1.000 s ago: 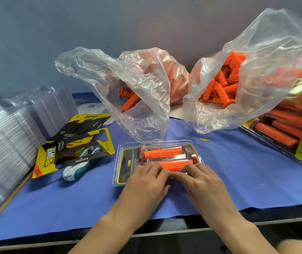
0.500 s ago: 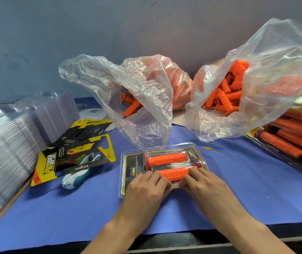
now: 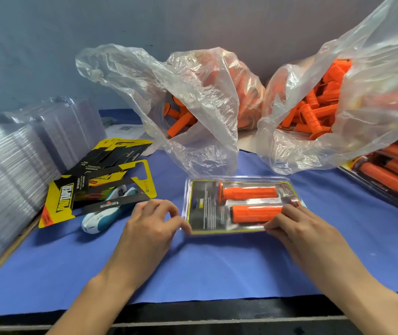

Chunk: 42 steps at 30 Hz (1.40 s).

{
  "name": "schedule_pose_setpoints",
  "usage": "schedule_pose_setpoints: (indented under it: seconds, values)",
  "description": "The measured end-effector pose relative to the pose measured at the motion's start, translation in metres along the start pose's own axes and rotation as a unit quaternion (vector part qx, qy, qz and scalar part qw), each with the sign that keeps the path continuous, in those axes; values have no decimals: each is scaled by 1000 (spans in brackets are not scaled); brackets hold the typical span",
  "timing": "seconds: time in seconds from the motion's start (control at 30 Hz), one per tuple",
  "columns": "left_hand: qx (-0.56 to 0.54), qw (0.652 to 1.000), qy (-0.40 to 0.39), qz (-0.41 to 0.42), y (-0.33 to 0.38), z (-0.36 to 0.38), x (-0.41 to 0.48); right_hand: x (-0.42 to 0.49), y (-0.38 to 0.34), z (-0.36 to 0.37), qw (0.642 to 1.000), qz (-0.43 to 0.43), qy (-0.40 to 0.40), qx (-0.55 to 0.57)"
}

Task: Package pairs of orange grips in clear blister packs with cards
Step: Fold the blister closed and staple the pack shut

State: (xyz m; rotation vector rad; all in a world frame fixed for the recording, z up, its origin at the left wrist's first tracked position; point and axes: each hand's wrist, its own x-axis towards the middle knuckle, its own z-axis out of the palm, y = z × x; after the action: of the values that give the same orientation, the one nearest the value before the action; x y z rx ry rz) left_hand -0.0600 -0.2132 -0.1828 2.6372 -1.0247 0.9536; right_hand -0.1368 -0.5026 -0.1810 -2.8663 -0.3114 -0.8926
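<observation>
Between left hand (image 3: 149, 228) and right hand (image 3: 298, 229), blister pack (image 3: 207, 215), near edge pinched.

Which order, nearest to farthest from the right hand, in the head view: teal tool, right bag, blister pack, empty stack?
1. blister pack, held by the right hand.
2. right bag, behind.
3. teal tool, left of the pack.
4. empty stack, far left.
</observation>
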Motion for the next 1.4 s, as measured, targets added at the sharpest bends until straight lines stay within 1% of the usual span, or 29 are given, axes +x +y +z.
schedule_pose_setpoints:
  seconds: [0.1,0.2,0.27,0.33,0.4,0.5,0.57,0.77,0.9,1.03,1.13,1.2,1.27,1.3,1.33,1.4]
  values:
    - [-13,1000,-13,-12,0,0,0,-2,-5,2,1000,-11,3,-15]
    - [-27,998,-27,-45,6,1,1,-2,-6,3,1000,-9,9,-18]
    - [-52,996,-18,-63,11,1,2,-1,-6,2,1000,-3,11,-23]
    - [-74,996,-8,-53,20,2,5,-1,-7,2,1000,-4,9,-26]
    - [-82,997,-12,-6,33,6,8,-1,-7,2,1000,-6,10,-25]
    - [-49,996,-23,70,49,15,14,0,-8,0,999,-8,17,-27]
    - [-39,995,-19,84,52,20,19,1,-10,0,999,-8,22,-28]
    - [-33,998,-10,56,53,21,29,-1,-12,3,998,-11,26,-60]
    - [-48,997,7,55,53,20,32,7,-29,11,998,-54,30,-35]
    - [-55,997,-13,49,53,20,29,17,-42,21,996,-73,1,-43]
    - [-71,995,-54,34,45,18,25,19,-42,26,997,-73,-5,-39]
    - [-72,996,-60,-8,30,12,24,18,-41,29,998,-62,5,-23]
    - [-72,991,-34,-110,5,3,21,17,-39,31,999,-47,18,-4]
    - [-44,985,-24,-163,-10,1,18,16,-39,32,999,-42,23,2]
    - [12,977,-24,-210,-25,-1,14,16,-38,33,999,-38,28,7]
    - [117,951,-64,-280,-47,-3,5,16,-38,34,999,-34,33,13]
